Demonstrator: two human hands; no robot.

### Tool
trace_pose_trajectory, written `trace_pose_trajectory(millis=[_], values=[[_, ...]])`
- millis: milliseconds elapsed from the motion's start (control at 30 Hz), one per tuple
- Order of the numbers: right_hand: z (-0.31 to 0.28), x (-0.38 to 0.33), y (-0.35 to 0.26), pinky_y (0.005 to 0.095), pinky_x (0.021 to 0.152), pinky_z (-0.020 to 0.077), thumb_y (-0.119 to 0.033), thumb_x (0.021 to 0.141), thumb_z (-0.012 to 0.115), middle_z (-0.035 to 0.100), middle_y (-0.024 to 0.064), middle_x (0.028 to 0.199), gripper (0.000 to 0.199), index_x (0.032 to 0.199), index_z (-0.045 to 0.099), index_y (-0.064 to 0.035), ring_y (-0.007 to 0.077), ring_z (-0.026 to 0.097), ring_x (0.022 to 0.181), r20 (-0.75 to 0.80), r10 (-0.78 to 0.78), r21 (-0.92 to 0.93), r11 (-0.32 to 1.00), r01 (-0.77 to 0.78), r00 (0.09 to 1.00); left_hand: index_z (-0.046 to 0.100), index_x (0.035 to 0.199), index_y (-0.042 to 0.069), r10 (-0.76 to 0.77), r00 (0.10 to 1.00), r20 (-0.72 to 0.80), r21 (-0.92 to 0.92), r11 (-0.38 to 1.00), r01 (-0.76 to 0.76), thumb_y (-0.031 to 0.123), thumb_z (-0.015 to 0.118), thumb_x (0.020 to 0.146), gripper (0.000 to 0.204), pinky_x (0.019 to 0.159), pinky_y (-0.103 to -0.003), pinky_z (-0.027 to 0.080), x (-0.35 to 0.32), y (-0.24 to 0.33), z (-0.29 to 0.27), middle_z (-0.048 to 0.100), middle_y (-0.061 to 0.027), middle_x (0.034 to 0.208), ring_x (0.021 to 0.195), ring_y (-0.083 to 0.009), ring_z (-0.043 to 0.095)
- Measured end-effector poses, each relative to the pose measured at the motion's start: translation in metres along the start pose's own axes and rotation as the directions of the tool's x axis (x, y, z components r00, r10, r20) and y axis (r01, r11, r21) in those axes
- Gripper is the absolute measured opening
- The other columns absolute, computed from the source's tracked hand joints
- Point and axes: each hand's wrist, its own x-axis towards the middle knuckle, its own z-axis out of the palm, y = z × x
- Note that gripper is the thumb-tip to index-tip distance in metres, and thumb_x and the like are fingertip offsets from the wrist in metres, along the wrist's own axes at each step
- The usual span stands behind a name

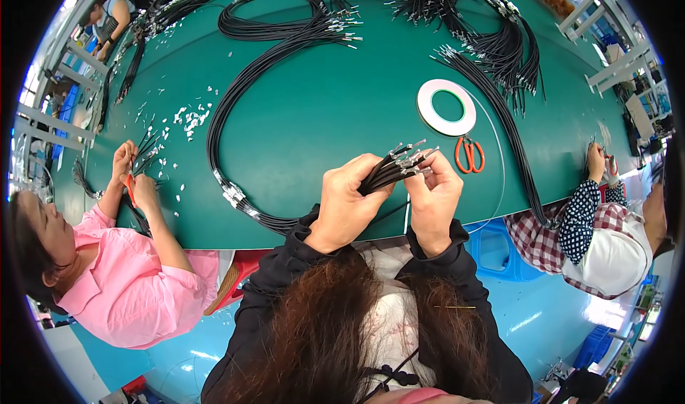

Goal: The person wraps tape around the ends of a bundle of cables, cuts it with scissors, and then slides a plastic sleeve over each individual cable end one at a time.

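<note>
From where I stand, the person's left hand (347,203) is curled firmly round a bundle of thin black cables with silver metal tips (385,176), thumb laid along the near side. The bundle lies between the two hands, its tips fanning out past the left one, toward the far right. The right hand (437,197) has thumb and fingers drawn together, pinching at the bundle's right edge near those tips; which strands it has, I can't tell. A narrow white strip (407,215) hangs just beside the right hand's left side.

Under and beyond the hands spreads the smooth green table (321,119). To their left, a long curved bundle of black cables (235,83), bound with white tags, sweeps from the far side to the near edge by the left sleeve. Just right and beyond sit orange-handled scissors (469,147) and, farther off, a flat white ring-shaped roll (425,109). Another black cable bundle (503,111) slants down the right, with a heaped mass of black cables (492,8) behind it. Small white scraps (191,121) litter the left, near a co-worker in a pink shirt (135,283) using orange-handled scissors too.
</note>
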Motion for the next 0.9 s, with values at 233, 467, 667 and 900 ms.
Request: trace_pose_trajectory(millis=[233, 467, 667, 900], values=[[-0.003, 0.006, 0.007, 0.0154, 0.057, 0.0425, 0.001, 0.083, 0.06, 0.057, -0.0021, 0.074, 0.005, 0.081, 0.055, 0.0008, 0.0017, 0.053, 0.065, 0.017, 0.022, 0.05, 0.998, -0.023, 1.0, 0.061, 0.093, 0.002, 0.098, 0.983, -0.158, -0.002, 0.995, -0.099, -0.007, 0.066, 0.069, 0.026, 0.06, -0.026, 0.047, -0.005, 0.005, 0.01, 0.063, -0.0094, 0.079, 0.066, -0.0167, 0.06], [-0.006, 0.003, 0.002, 0.0162, 0.065, 0.0425, 0.002, 0.082, 0.059, 0.056, -0.001, 0.082, 0.006, 0.085, 0.055, -0.0018, 0.0045, 0.053, 0.073, 0.113, 0.124, 0.191, 0.971, -0.144, 0.986, 0.063, 0.098, 0.004, 0.206, 0.973, -0.103, 0.125, 0.973, -0.193, -0.009, 0.065, 0.066, 0.034, 0.061, -0.026, 0.048, -0.005, 0.006, 0.008, 0.063, -0.0092, 0.079, 0.067, -0.0192, 0.061], [0.001, 0.003, -0.006, 0.0177, 0.065, 0.046, 0.0, 0.086, 0.059, 0.059, 0.0011, 0.082, 0.003, 0.086, 0.057, 0.0022, 0.0055, 0.057, 0.073, 0.111, 0.061, 0.159, 0.984, -0.078, 0.992, 0.062, 0.097, 0.001, 0.113, 0.986, -0.119, 0.048, 0.993, -0.108, -0.008, 0.064, 0.072, 0.027, 0.062, -0.025, 0.048, -0.003, -0.002, 0.008, 0.064, -0.0069, 0.079, 0.069, -0.0127, 0.06], [0.009, -0.003, -0.006, 0.0193, 0.067, 0.0452, 0.001, 0.087, 0.057, 0.057, 0.0026, 0.085, 0.004, 0.089, 0.055, 0.0043, 0.0073, 0.057, 0.076, 0.132, -0.032, 0.064, 0.998, 0.023, 0.991, 0.061, 0.098, -0.002, -0.065, 0.985, -0.162, -0.279, 0.96, 0.017, -0.002, 0.061, 0.083, 0.015, 0.068, -0.025, 0.05, -0.003, 0.001, 0.006, 0.064, -0.0025, 0.083, 0.075, -0.0071, 0.058]])
